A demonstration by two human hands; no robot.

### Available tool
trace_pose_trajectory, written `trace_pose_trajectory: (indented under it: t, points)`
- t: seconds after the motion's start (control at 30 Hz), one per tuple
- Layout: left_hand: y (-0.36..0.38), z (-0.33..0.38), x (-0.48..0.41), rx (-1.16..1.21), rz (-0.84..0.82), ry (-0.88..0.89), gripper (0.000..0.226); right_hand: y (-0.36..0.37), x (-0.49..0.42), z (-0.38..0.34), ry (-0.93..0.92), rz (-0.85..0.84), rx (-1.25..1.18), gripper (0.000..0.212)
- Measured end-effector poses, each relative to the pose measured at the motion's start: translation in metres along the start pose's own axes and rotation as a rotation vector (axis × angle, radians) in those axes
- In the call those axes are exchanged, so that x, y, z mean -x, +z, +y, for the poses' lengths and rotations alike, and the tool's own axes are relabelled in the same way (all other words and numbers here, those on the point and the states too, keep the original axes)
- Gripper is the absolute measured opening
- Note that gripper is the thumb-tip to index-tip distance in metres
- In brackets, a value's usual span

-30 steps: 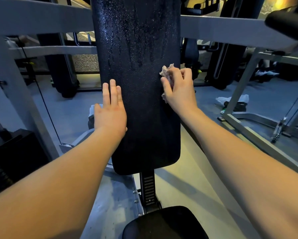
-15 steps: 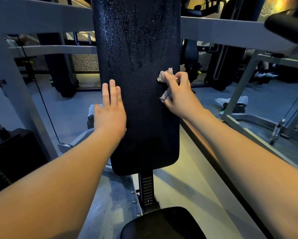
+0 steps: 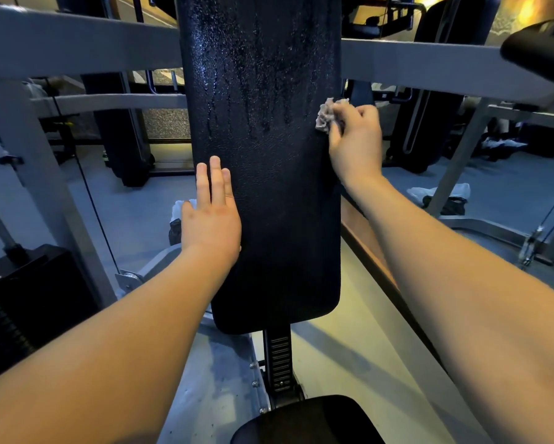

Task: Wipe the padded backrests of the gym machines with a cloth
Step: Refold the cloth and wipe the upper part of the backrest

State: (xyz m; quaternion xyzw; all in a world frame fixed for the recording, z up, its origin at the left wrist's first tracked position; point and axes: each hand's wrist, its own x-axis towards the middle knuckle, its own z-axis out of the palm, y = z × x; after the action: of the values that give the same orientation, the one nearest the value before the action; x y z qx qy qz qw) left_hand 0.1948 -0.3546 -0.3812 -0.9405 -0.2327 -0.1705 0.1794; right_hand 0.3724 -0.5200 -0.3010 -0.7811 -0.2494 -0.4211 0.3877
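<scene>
Here the tall black backrest [image 3: 263, 193] fills the middle of the view, its upper half beaded and streaked with wet runs, its lower half looking drier. The left hand [image 3: 210, 216] lies flat, fingers straight, on the backrest's left edge, bracing it. The right hand [image 3: 355, 139] sits at the backrest's right edge, fingers curled round a small crumpled cloth [image 3: 325, 115] pressed to the pad. So small a wad could slip off that edge, or smear the drips downward.
</scene>
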Motion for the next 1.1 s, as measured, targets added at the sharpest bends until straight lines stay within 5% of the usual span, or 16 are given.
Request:
trace_pose_trajectory:
  t: [0.1,0.27,0.47,0.6,0.77,1.0,1.1]
  points:
    - [0.001,0.000,0.000,0.002,0.008,-0.001,0.136,0.022,0.039,-0.026,-0.064,0.004,-0.014,0.020]
    - [0.001,0.000,0.001,-0.003,0.005,-0.002,0.137,0.015,0.089,-0.017,-0.500,-0.268,0.046,0.021]
    - [0.001,-0.001,-0.001,-0.002,0.004,0.000,0.138,0.004,0.024,-0.015,-0.218,-0.075,0.097,0.025]
    - [0.003,0.000,0.001,-0.030,0.023,-0.002,0.138,0.006,0.028,-0.006,-0.280,-0.107,0.128,0.031]
    - [0.007,0.002,-0.001,-0.032,0.045,-0.019,0.131,0.021,0.029,-0.022,-0.107,0.019,0.047,0.024]
    - [0.007,-0.001,-0.002,0.002,0.036,-0.011,0.136,0.014,0.119,-0.010,-0.591,-0.348,0.130,0.028]
    - [0.006,-0.001,-0.001,0.001,0.033,-0.002,0.138,0.003,0.079,-0.002,-0.498,-0.264,0.094,0.025]
